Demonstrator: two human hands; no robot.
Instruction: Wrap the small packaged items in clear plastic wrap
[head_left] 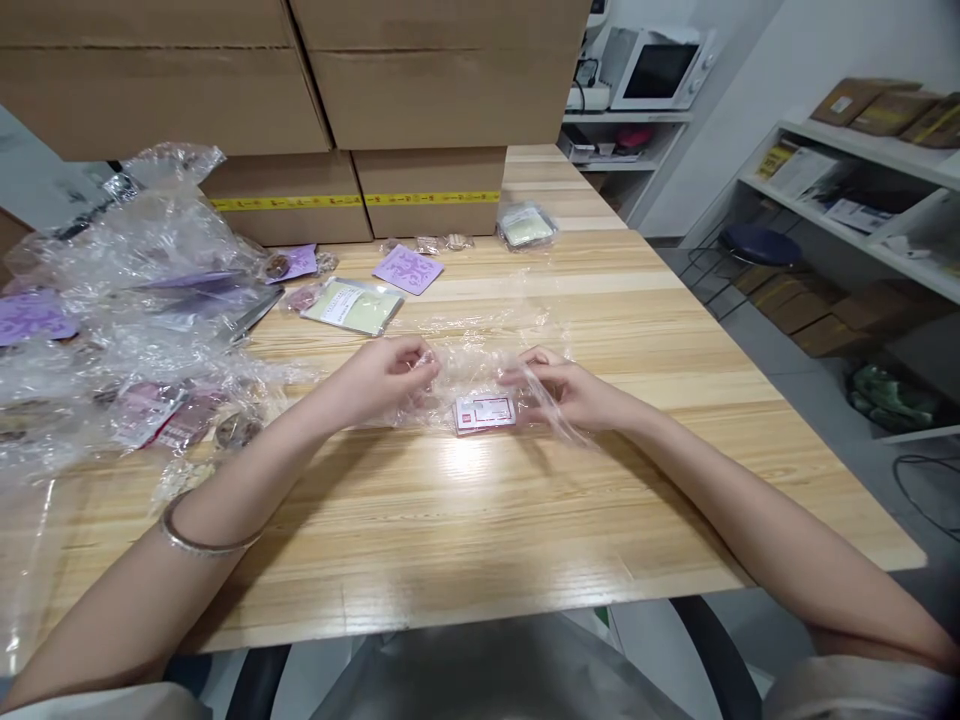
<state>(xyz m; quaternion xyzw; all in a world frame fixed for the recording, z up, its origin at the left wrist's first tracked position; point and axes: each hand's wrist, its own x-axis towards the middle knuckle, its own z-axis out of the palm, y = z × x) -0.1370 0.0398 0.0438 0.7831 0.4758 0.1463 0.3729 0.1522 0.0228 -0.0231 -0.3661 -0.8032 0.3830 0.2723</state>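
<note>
Both of my hands grip a clear plastic bag (pixel 472 362) over the middle of the wooden table (pixel 465 540). My left hand (pixel 394 375) pinches the bag's left side between thumb and fingers. On the other side, my right hand (pixel 562 388) has its fingers closed on the crumpled plastic, with a loose flap hanging by the wrist. Between the hands, at the bag's near edge, lies a small white card with a red border (pixel 485 413); I cannot tell whether it is inside the plastic. A green-and-silver packet (pixel 352 305) lies beyond my left hand.
Crumpled clear plastic bags (pixel 150 270) heap up on the left, with pink packets (pixel 161 415) among them. A purple card (pixel 408 270) and another clear packet (pixel 527 226) lie further back. Cardboard boxes (pixel 420 100) stack along the far edge. Shelves (pixel 870 220) stand at right.
</note>
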